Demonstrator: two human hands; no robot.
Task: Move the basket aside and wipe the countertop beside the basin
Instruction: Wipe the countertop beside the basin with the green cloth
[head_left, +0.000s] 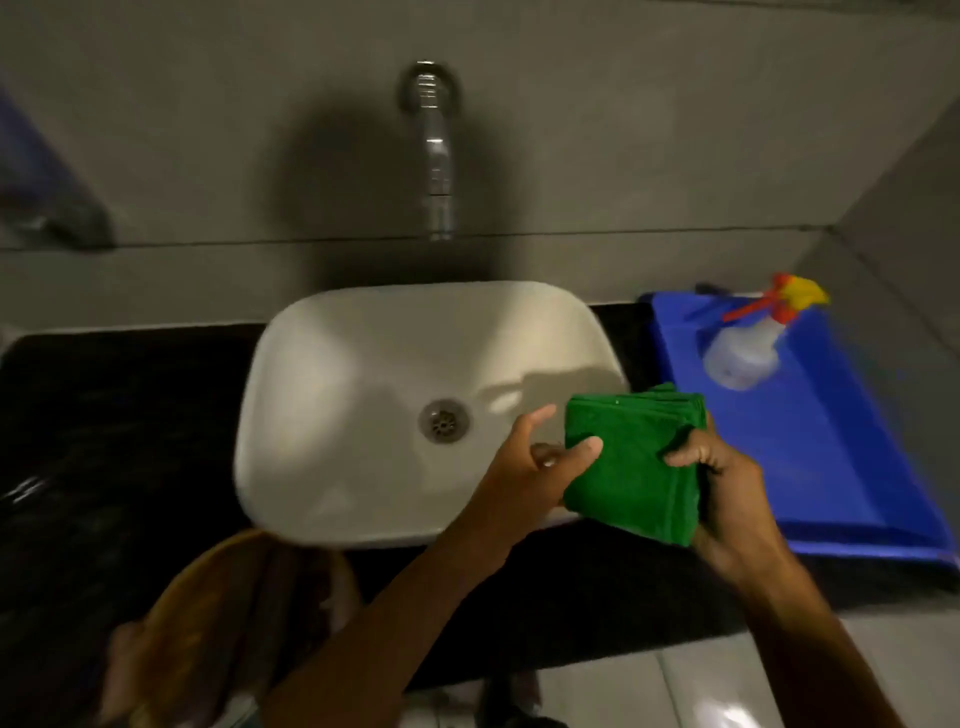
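Note:
A folded green cloth (631, 465) hangs over the right front edge of the white basin (363, 374). My right hand (722, 483) grips its right side. My left hand (540, 462) touches its left edge, thumb on top of the cloth, index finger stretched out. The black countertop (114, 441) runs on both sides of the basin. A blurred tan basket (218, 613) with something folded inside sits at the counter's front left edge, below the basin.
A blue tray (810, 447) lies on the counter right of the basin, with a clear spray bottle (748, 348) lying on it. A chrome tap (436, 156) comes out of the grey wall above the basin. Pale floor tiles (701, 686) show at the bottom right.

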